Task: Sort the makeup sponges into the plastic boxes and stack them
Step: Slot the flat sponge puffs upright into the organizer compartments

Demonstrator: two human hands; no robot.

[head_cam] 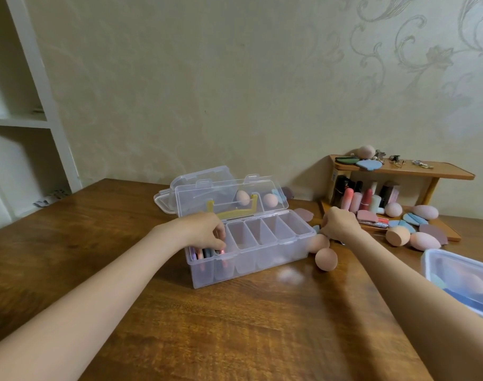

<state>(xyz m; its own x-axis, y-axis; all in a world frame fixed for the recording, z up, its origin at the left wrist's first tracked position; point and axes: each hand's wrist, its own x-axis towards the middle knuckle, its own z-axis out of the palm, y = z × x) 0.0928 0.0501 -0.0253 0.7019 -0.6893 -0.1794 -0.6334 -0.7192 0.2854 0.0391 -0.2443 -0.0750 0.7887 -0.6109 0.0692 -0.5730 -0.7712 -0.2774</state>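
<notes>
Clear plastic compartment box [258, 250] at the middle of the wooden desk [234, 325], its hinged lid [229, 195] standing open toward the wall. The box holds a row of narrow compartments; the leftmost contains flat makeup sponges [204, 253] set on edge, the others to the right look bare. Left hand [204, 232], fingers curled down into the leftmost compartment, the fingertips on the flat sponges there; whether they pinch one cannot be told. Right hand [339, 224], just off the box's right end, fingers curled downward at a small blue sponge [316, 229] on the desk; the grip is hidden under the hand, so its hold cannot be told. Two peach egg-shaped sponges [326, 259] lie touching each other beside the box's right end, below the right hand. Two more egg sponges [243, 198] show through the open lid, behind the box, next to a second clear box lid [177, 188]. A low wooden two-tier rack [449, 171] stands at the right against the wall, with lipstick tubes [357, 200] on its lower tier and egg-shaped, blue and mauve sponges [424, 240] scattered on and before it. A blue-rimmed clear container [438, 257] with sponges inside sits at the right edge. White shelving [42, 122] at left.
</notes>
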